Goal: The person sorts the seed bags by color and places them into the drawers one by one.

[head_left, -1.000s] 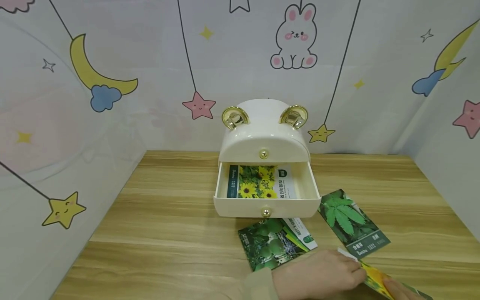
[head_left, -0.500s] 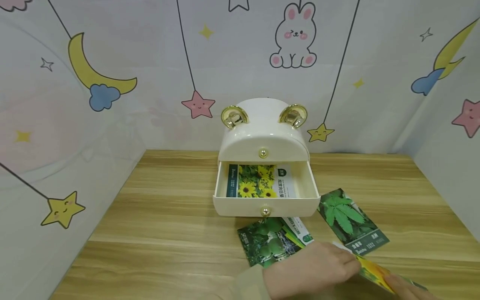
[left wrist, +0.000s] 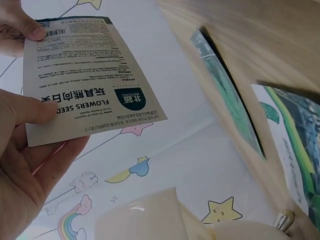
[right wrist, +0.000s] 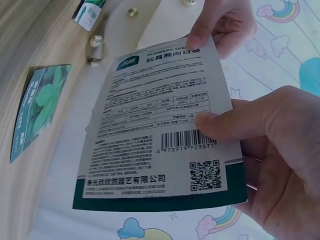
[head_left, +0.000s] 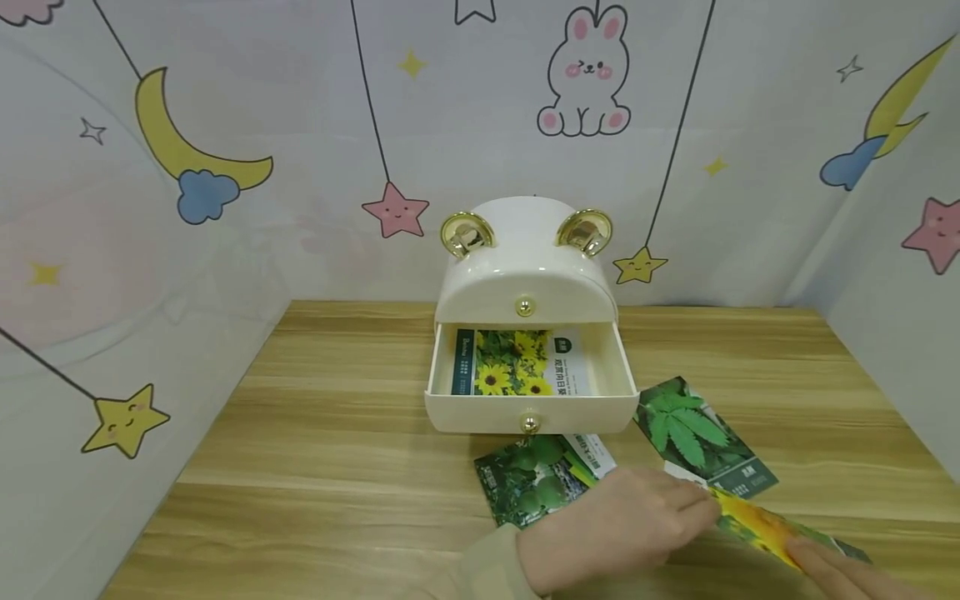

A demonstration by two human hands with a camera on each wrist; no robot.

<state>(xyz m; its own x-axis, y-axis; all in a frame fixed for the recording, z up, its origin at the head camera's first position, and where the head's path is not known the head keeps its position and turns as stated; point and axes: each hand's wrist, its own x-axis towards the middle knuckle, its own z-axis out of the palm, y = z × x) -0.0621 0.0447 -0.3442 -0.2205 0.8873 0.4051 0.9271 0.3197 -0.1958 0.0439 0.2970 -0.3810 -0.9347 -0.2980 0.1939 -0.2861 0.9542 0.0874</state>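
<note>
Both hands hold one flower seed packet at the lower right of the head view. Its yellow-flower front faces away, steeply tilted, while the printed back fills much of the right wrist view. My left hand pinches the white end between thumb and fingers. At the green-banded end, my right hand grips the packet by its edge, thumb on the printed back near the barcode. Beneath and beside the left hand lies a seed packet with round green fruit, partly covered. Another with a green leaf lies behind the held packet.
A white box with gold ears stands at the back of the wooden table. Its lower drawer is pulled out and holds a yellow-flower packet. Patterned white cloth walls enclose the back and sides.
The left hand has shifted slightly left and upward in the head view, and the held packet has risen a little, showing more of its yellow front. The box and the lying packets stay put.
</note>
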